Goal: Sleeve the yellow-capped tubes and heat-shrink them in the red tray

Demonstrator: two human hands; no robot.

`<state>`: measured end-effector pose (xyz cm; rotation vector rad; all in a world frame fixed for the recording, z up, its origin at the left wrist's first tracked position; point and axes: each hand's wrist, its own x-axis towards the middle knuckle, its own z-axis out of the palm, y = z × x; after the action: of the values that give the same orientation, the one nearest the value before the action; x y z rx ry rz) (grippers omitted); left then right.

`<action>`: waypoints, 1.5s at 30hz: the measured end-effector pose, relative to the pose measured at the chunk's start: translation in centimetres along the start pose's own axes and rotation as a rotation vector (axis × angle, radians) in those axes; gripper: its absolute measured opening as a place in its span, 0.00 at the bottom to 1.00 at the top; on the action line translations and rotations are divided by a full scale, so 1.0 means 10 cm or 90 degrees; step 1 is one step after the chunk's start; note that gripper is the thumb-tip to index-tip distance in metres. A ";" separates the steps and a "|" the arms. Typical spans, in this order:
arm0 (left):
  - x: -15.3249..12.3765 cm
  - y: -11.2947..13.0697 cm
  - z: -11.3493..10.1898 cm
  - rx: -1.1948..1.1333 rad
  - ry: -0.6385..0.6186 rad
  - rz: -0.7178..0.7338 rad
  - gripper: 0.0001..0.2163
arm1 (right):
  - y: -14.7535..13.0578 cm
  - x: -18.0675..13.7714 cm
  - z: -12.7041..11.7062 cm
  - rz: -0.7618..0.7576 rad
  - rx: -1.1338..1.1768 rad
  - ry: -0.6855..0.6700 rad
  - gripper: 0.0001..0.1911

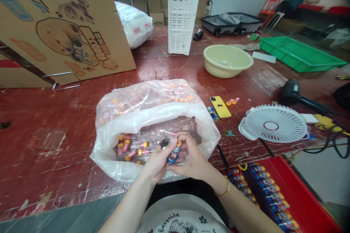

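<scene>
Both my hands meet over the mouth of a large clear plastic bag (pixel 153 116) on the red table. My left hand (pixel 157 162) and my right hand (pixel 193 158) together pinch one small tube toy (pixel 174 153), blue with an orange cap, in a clear wrapper. Fingers of both hands are curled round it. Inside the bag lie several more small tubes (pixel 132 149) with orange caps. A gold bangle (pixel 224 191) sits on my right wrist.
A yellow phone (pixel 220 106), a white fan (pixel 273 123) and a black hair dryer (pixel 294 94) lie to the right. A red tray (pixel 295 196) with rows of packed tubes sits at lower right. Further back are a cream basin (pixel 226 60), green tray (pixel 299 54), white crate stack (pixel 183 11) and cardboard box (pixel 60 25).
</scene>
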<state>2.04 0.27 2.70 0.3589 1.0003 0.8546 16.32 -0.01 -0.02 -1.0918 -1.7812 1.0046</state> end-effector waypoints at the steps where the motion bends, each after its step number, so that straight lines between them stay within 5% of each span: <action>1: -0.01 0.00 -0.01 0.013 -0.007 0.001 0.22 | 0.01 0.01 -0.02 -0.014 -0.016 0.014 0.36; 32: -0.06 -0.17 -0.07 0.069 0.002 0.052 0.23 | 0.06 0.02 -0.07 0.032 0.110 0.026 0.33; 36: -0.06 -0.16 -0.04 0.089 0.030 0.067 0.24 | 0.02 0.06 -0.16 0.032 0.184 0.015 0.19; 40: -0.06 -0.20 0.03 0.133 0.029 0.048 0.26 | 0.10 -0.05 -0.43 0.095 0.272 0.146 0.12; 45: 0.00 -0.26 0.07 0.129 0.028 -0.001 0.30 | 0.50 -1.00 -1.55 0.320 0.095 0.596 0.18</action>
<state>3.78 -1.24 1.42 0.5134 1.1321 0.7643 34.87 -4.42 -1.09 -1.5994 -0.6861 0.6849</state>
